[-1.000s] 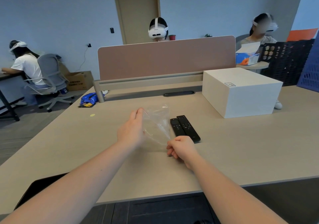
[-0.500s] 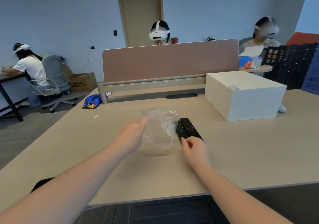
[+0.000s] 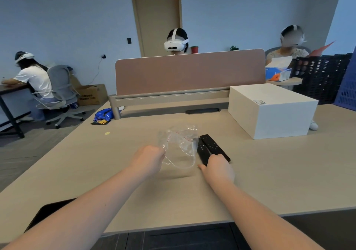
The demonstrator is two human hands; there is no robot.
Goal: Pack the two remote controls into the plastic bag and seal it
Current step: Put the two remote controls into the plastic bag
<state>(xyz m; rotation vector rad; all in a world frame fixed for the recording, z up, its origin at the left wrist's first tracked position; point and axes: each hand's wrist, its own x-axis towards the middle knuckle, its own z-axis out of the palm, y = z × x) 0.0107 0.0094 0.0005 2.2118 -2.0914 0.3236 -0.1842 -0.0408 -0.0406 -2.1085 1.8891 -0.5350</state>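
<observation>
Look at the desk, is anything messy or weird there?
Nothing is spilled or broken. The two remote controls lie neatly side by side, and the plastic bag is only crumpled because the left hand holds it. The one stray thing is a blue snack wrapper lying at the table's far left edge.

Nothing here can actually be read. The brown cardboard box on the floor by the far wall has dark print across its side, but it is too blurred to make out. A small outlined label sits on top of the big white box on the desk; its marks are too small to tell. The two black remote controls show only tiny pale button markings, nothing legible.
</observation>
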